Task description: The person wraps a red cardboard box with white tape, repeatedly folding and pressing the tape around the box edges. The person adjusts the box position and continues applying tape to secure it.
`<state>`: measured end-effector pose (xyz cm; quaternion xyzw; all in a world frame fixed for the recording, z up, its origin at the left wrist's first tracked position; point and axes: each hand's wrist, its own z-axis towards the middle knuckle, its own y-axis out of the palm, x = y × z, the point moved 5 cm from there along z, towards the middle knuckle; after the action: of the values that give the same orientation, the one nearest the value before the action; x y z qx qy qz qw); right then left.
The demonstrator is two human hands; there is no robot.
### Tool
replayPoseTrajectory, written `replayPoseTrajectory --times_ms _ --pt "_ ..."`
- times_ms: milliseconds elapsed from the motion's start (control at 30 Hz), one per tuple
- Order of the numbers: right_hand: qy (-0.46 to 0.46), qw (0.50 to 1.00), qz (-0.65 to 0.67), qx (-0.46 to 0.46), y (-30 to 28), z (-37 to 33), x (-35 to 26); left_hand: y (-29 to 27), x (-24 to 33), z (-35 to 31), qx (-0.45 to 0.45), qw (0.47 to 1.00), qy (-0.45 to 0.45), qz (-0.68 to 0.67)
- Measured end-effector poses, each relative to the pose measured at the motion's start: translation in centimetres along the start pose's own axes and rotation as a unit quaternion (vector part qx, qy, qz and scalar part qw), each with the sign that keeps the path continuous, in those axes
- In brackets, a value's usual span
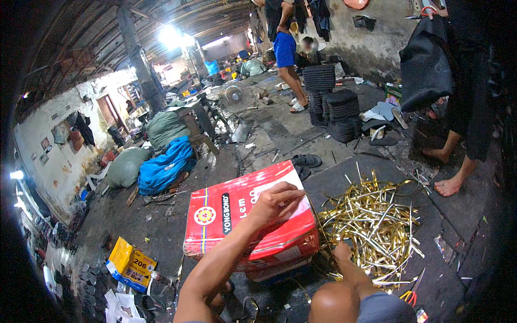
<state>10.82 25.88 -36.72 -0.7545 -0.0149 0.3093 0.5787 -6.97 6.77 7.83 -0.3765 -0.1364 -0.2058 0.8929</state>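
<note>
A red cardboard box (242,215) stands in front of me, a pale patch on its top. Over that top my left hand (277,203) is closed, its fingertips pinched together; whatever is between them is too small to make out. Right of the box lies a tangled heap of shiny gold strips (377,226). My right hand (343,253) is low at the heap's near left side, close to the box's right corner. Its fingers are too small and partly hidden to show whether they grip a strip. My bent knee (334,304) is just below it.
Scissors (412,293) with red and yellow handles lie at the heap's near right. A barefoot person (458,134) with dark cloth stands at right. Stacked black pieces (342,113), a blue sack (167,164), a fan (233,97) and a yellow carton (132,264) are around.
</note>
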Motion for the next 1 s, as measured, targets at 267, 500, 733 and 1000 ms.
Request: replayPoseTrajectory --times_ms 267,500,733,1000 --pt "-0.030 0.999 -0.015 -0.019 0.3 1.0 1.6 -0.1 0.1 -0.2 0.000 0.997 0.062 0.039" --pt "-0.036 0.999 -0.025 -0.025 -1.0 -0.9 1.5 -0.1 -0.2 -1.0 -0.026 1.000 -0.016 -0.008" --pt "-0.036 0.998 -0.048 0.013 -1.1 -0.7 3.1 0.2 0.4 -0.5 -0.055 0.998 -0.029 0.027" --pt "-0.092 0.994 -0.060 0.010 -11.3 -5.2 -2.0 0.4 1.0 -0.1 -0.055 0.998 -0.042 -0.011"
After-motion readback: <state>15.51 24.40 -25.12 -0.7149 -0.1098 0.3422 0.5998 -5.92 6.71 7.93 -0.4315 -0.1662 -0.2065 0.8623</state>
